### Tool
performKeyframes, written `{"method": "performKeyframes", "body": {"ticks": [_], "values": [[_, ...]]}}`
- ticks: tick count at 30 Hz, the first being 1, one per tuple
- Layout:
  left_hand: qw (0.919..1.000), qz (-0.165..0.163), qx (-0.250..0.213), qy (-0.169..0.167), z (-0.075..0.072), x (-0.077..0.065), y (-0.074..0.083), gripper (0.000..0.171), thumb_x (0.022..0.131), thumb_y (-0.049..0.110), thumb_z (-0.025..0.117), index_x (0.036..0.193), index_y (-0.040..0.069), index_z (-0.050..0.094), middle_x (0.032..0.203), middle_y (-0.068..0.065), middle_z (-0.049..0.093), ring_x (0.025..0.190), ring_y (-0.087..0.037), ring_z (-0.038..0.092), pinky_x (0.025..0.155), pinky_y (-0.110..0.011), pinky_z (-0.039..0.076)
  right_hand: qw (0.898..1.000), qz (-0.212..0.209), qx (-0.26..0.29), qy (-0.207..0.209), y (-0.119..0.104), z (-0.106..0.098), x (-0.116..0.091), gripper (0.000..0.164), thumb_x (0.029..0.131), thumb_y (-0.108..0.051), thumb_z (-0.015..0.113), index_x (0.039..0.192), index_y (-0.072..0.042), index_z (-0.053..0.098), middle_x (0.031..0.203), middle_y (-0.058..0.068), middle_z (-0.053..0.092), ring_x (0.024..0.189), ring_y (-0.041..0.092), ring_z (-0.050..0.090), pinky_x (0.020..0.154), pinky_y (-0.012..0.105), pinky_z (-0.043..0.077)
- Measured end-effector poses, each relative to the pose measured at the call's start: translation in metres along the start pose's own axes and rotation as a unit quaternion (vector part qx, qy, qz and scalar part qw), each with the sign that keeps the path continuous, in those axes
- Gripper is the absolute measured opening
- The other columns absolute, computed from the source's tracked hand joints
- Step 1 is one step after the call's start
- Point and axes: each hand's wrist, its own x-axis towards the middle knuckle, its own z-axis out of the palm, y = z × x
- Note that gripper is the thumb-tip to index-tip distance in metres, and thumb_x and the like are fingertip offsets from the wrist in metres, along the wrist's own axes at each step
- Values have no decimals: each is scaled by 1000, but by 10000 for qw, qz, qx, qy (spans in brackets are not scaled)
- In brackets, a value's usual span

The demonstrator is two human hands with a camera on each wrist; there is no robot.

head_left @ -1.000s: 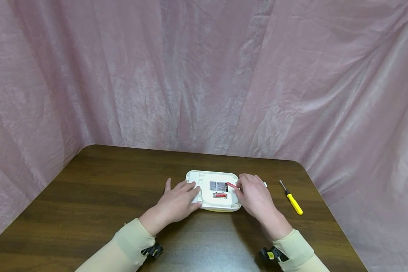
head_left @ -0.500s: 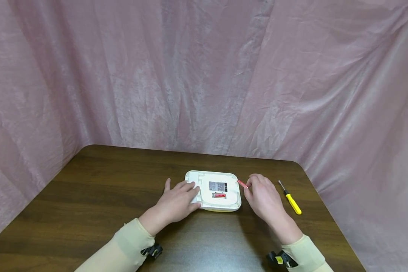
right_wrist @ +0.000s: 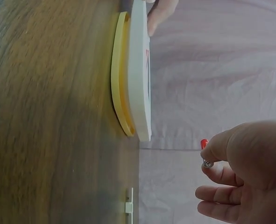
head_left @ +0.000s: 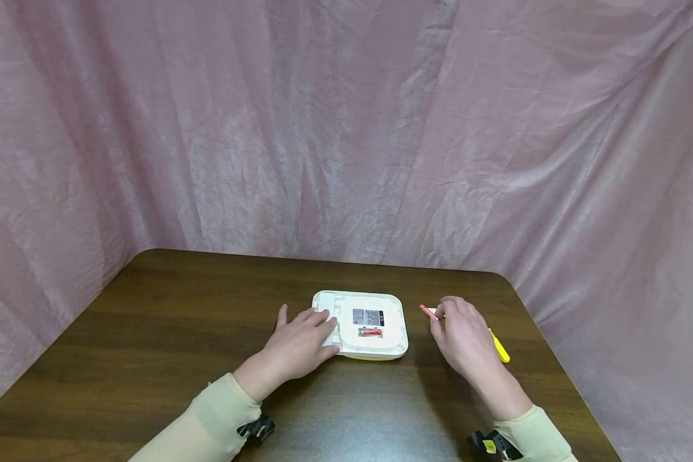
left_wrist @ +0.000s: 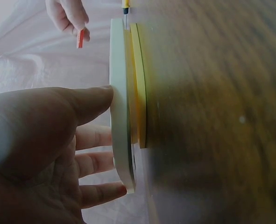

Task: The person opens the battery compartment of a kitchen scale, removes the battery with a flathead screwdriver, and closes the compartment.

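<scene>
Pinching a red battery (head_left: 427, 311) over the tabletop (head_left: 208, 308), the right hand (head_left: 466, 337) hovers beside the white device (head_left: 394, 330) (head view). Left wrist: the left hand (left_wrist: 49, 140) lays straight fingers on the device. Right wrist: the battery, likely light and slick, suits mid-body pinching.

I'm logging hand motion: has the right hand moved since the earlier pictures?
Yes, rightward: in the head view, the right hand is farther from the white device, nearer the yellow screwdriver.
</scene>
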Motion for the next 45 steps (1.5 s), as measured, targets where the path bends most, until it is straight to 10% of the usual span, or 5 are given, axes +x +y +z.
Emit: {"method": "performKeyframes", "body": {"ticks": [45], "values": [[9999,-51,-99,-18,0,1,-2,59,109,51,68,156,15,64,164,-10,56,154,-37,48,121,-82,19,9757,1312,-464,-1694,45,11,-10,14,93,-11,68,81,-8,62,108,22,65,101,48,62,86,63,54]]}}
